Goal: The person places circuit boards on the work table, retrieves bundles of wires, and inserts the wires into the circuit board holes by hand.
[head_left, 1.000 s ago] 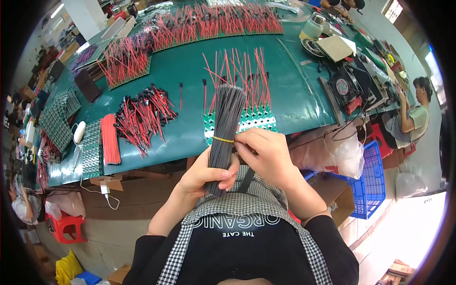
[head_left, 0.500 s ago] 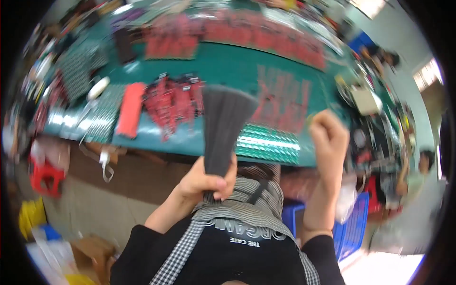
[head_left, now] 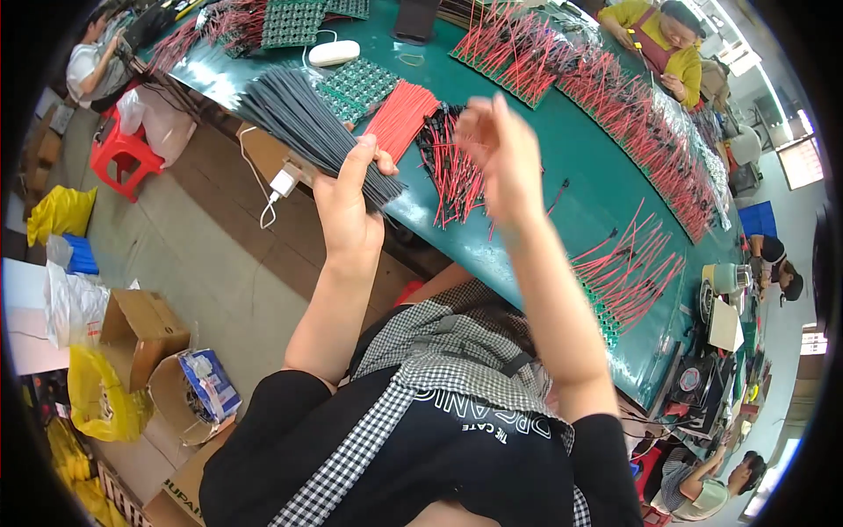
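black wire bundle (head_left: 294,120), gripped near one end by left fingers (head_left: 356,163), right fingers (head_left: 479,114) parted

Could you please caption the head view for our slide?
Left grip holding black wires, right grip above the green worktable.

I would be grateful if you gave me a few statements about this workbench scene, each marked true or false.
1. The left hand grips the black wires. True.
2. The red wires are in the right hand. False: the red wires lie on the table.
3. The white device rests on the table. True.
4. The stool is blue. False: the stool is red.
5. The right hand is apart from the black wires. True.
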